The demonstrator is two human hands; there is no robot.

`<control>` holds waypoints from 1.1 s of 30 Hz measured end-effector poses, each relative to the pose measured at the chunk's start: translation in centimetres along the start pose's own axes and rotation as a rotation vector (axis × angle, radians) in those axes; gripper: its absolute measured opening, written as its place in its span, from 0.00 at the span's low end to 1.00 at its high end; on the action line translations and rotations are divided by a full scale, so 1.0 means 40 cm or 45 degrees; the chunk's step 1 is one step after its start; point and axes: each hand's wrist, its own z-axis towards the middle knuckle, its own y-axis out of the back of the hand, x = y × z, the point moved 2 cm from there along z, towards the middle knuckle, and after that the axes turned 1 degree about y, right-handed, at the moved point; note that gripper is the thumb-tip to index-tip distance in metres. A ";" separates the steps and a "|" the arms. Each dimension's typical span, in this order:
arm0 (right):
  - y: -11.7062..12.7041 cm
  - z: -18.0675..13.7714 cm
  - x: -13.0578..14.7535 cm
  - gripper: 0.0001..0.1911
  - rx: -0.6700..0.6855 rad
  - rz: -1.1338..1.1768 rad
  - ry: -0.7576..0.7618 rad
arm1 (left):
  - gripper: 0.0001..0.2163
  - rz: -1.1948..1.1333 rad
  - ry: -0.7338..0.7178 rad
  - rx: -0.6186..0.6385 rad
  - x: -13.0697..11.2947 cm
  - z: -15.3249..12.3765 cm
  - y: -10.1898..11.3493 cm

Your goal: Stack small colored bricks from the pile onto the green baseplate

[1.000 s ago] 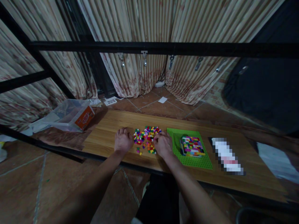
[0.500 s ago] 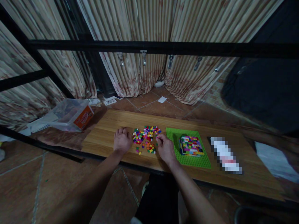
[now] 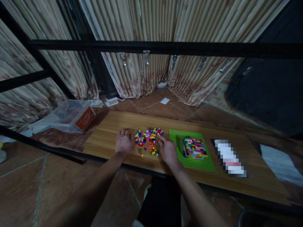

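Observation:
Small multicoloured toy bricks (image 3: 151, 134) lie in loose heaps on the wooden table (image 3: 113, 123). My left hand (image 3: 124, 142) rests palm down just left of the heaps, its fingers lowered to the tabletop and holding nothing. At the right edge of the heaps my right hand (image 3: 167, 149) is closed in a pinch on a small toy brick, mostly hidden by the fingertips. To its right lies a green baseplate (image 3: 175, 157). On the plate stands a low block built of many-coloured bricks (image 3: 195, 147), apart from both hands.
A clear plastic box (image 3: 68, 116) with an orange label stands on the floor at the left. A blurred-out flat item (image 3: 229, 159) lies right of the baseplate, with a paper sheet (image 3: 280, 164) beyond it. A black metal bar (image 3: 151, 47) crosses before the curtains.
Both hands stay almost where they were. The pinkish bit seen at my right fingertips before is now hardly visible. The whole view has shifted slightly.

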 end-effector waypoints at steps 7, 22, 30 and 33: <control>0.012 -0.009 0.000 0.13 -0.018 0.117 -0.125 | 0.17 0.023 0.014 0.009 -0.004 0.001 0.003; 0.011 -0.009 -0.012 0.12 -0.135 0.358 -0.164 | 0.17 0.014 0.016 0.012 -0.003 0.001 0.003; 0.011 0.015 0.008 0.15 -0.001 0.156 -0.015 | 0.16 0.021 0.014 0.021 -0.005 0.000 0.005; 0.007 0.018 0.010 0.15 0.020 0.117 -0.023 | 0.17 0.025 0.023 0.019 -0.004 0.000 0.003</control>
